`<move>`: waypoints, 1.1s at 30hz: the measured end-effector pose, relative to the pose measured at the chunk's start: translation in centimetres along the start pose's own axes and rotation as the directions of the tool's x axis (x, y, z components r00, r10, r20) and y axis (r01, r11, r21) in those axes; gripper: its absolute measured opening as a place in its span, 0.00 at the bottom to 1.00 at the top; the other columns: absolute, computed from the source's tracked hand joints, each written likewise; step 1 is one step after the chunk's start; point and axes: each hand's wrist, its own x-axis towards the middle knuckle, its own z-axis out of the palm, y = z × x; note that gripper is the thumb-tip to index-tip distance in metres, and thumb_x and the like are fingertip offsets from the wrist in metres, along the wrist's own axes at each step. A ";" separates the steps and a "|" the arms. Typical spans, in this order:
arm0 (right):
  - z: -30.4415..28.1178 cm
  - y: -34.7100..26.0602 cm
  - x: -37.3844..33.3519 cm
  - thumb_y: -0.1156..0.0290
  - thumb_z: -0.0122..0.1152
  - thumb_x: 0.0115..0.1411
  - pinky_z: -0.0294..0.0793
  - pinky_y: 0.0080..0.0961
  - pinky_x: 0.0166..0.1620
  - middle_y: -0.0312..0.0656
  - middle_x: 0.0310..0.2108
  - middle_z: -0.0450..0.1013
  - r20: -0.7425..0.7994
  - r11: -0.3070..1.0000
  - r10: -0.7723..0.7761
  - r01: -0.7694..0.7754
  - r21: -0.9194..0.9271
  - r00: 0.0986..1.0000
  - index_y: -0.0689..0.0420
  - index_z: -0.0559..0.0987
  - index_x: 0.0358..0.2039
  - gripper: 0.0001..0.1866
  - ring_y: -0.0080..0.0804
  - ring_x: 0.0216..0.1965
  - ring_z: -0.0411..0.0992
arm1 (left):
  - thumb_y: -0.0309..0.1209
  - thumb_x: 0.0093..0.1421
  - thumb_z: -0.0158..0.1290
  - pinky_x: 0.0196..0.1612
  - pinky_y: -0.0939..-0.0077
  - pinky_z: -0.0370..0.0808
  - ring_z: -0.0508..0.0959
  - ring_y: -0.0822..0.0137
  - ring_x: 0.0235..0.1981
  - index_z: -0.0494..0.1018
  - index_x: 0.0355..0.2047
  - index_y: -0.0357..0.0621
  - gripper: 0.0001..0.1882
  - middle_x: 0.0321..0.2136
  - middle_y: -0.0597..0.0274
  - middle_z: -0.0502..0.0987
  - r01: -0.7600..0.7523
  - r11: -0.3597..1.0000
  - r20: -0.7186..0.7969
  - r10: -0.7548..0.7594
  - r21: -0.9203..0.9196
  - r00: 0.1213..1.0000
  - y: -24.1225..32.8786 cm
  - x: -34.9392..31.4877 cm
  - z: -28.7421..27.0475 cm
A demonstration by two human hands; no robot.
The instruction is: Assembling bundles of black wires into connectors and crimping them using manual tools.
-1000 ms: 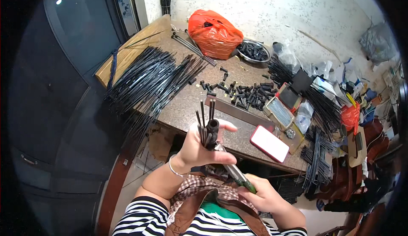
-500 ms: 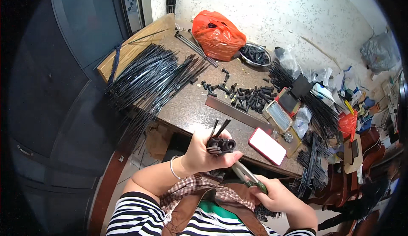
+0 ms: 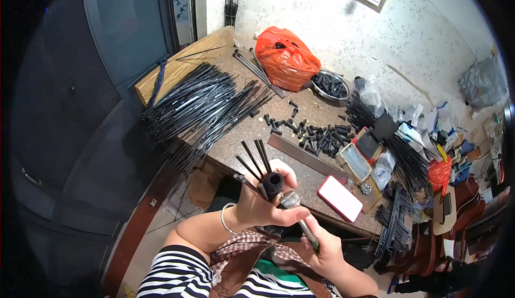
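Observation:
My left hand [image 3: 251, 205], with a bangle at the wrist, is closed around a black tube-like hub [image 3: 275, 179]. The hub's round open end faces up, and several thin black rods [image 3: 250, 156] fan out beside it past my fingers. My right hand [image 3: 325, 248] grips pliers [image 3: 307, 230] with green on the handle. Their metal head [image 3: 290, 199] lies close by the hub, next to my left thumb; whether the jaws touch a rod cannot be seen. Part of the hub is hidden by my left fingers.
The table [image 3: 230, 150] bears a pile of long black rods [image 3: 196, 105], scattered short black hubs [image 3: 324, 137], a bowl of black pieces [image 3: 330, 85] and a red plastic bag [image 3: 287, 59]. A metal bar [image 3: 306, 158] and a phone [image 3: 340, 197] lie nearer me.
My right hand and the pliers have moved left and up, so the pliers' head is now beside the hub. The hub has turned upward and its rods have spread out. The view has shifted slightly.

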 end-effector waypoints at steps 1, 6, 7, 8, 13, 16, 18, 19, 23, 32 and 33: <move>0.1 -0.3 0.1 0.83 0.50 0.40 0.65 0.21 0.26 0.48 0.25 0.66 -0.007 0.998 -0.038 0.038 -0.054 0.999 0.60 0.58 0.46 0.29 0.35 0.23 0.66 | 0.31 0.30 0.60 0.16 0.92 0.56 0.60 0.84 0.14 0.64 0.18 0.41 0.17 0.13 0.72 0.63 -0.002 1.000 -0.007 0.002 0.006 1.000 -0.1 -0.2 -0.1; 1.0 -0.8 0.3 0.79 0.50 0.44 0.67 0.21 0.35 0.51 0.36 0.65 0.053 0.990 0.073 -0.079 0.118 0.996 0.57 0.60 0.45 0.25 0.41 0.35 0.67 | 0.27 0.34 0.57 0.16 0.89 0.58 0.61 0.82 0.14 0.64 0.15 0.40 0.11 0.12 0.70 0.63 0.039 0.993 -0.047 -0.034 0.109 0.998 0.6 -0.5 -0.1; 1.0 -0.9 0.3 0.79 0.50 0.44 0.67 0.21 0.35 0.51 0.36 0.65 0.052 0.989 0.078 -0.084 0.120 0.996 0.57 0.60 0.45 0.25 0.41 0.35 0.67 | 0.26 0.34 0.56 0.16 0.89 0.58 0.61 0.82 0.14 0.64 0.15 0.40 0.11 0.12 0.70 0.63 0.045 0.989 -0.024 -0.042 0.140 0.999 1.0 -0.5 -0.2; 0.8 -0.8 0.3 0.79 0.50 0.44 0.67 0.22 0.35 0.51 0.36 0.65 0.078 0.987 0.114 -0.122 0.103 0.990 0.57 0.60 0.45 0.24 0.41 0.35 0.67 | 0.25 0.34 0.56 0.16 0.88 0.59 0.62 0.82 0.14 0.64 0.15 0.40 0.10 0.12 0.71 0.64 0.012 0.979 0.000 -0.012 0.206 1.000 1.5 -0.3 -0.2; -0.1 2.9 2.1 0.67 0.57 0.40 0.62 0.26 0.42 0.48 0.40 0.62 0.196 0.954 -0.206 0.153 0.258 0.959 0.56 0.62 0.44 0.28 0.41 0.42 0.62 | 0.20 0.33 0.54 0.20 0.88 0.59 0.62 0.80 0.16 0.63 0.15 0.43 0.10 0.15 0.69 0.65 0.035 0.996 -0.173 -0.019 0.085 0.985 1.6 -0.4 -1.3; -3.3 6.3 1.8 0.59 0.62 0.32 0.56 0.29 0.46 0.50 0.41 0.59 -0.102 0.974 0.142 -0.157 -0.165 0.985 0.63 0.60 0.43 0.37 0.44 0.44 0.57 | 0.17 0.32 0.49 0.19 0.86 0.60 0.63 0.79 0.15 0.60 0.16 0.43 0.11 0.15 0.67 0.65 0.147 0.986 -0.249 -0.162 -0.076 0.955 2.7 -0.7 -3.1; -4.6 8.2 1.0 0.58 0.64 0.28 0.55 0.29 0.47 0.51 0.42 0.58 -0.208 0.821 0.195 -0.275 -0.500 0.958 0.67 0.58 0.42 0.42 0.45 0.44 0.56 | 0.19 0.34 0.49 0.15 0.86 0.59 0.60 0.78 0.12 0.57 0.17 0.42 0.12 0.11 0.66 0.60 0.063 0.997 -0.225 -0.071 -0.044 0.972 3.1 -1.0 -3.4; -5.0 9.2 0.4 0.57 0.66 0.25 0.54 0.29 0.48 0.52 0.42 0.58 -0.194 0.800 0.230 -0.299 -0.520 0.954 0.68 0.58 0.42 0.45 0.45 0.45 0.56 | 0.20 0.36 0.48 0.13 0.85 0.57 0.58 0.77 0.09 0.55 0.18 0.41 0.11 0.09 0.67 0.57 0.018 1.000 -0.183 -0.021 -0.015 0.983 3.0 -0.9 -3.4; -5.7 10.6 0.7 0.63 0.68 0.20 0.54 0.29 0.48 0.56 0.41 0.58 -0.132 0.765 0.402 -0.412 -0.495 0.906 0.70 0.59 0.41 0.45 0.48 0.45 0.56 | 0.19 0.36 0.49 0.12 0.86 0.57 0.58 0.77 0.09 0.55 0.17 0.41 0.12 0.09 0.68 0.57 0.008 1.000 -0.087 -0.007 0.021 0.996 2.5 -0.9 -2.9; -4.3 10.6 0.3 0.67 0.62 0.24 0.55 0.30 0.47 0.54 0.39 0.56 -0.242 0.761 0.196 -0.303 -0.573 0.950 0.70 0.54 0.43 0.44 0.47 0.42 0.55 | 0.22 0.34 0.53 0.12 0.87 0.57 0.58 0.77 0.09 0.56 0.17 0.41 0.15 0.08 0.69 0.57 0.070 0.994 -0.065 -0.065 0.085 0.996 1.2 -1.3 -3.6; -4.2 10.4 0.6 0.67 0.62 0.24 0.55 0.30 0.46 0.54 0.39 0.56 -0.283 0.759 0.143 -0.289 -0.584 0.948 0.70 0.54 0.43 0.44 0.47 0.41 0.55 | 0.22 0.34 0.52 0.13 0.87 0.57 0.58 0.77 0.09 0.56 0.17 0.41 0.15 0.08 0.69 0.57 0.074 0.991 -0.074 -0.065 0.112 0.995 0.9 -1.4 -3.9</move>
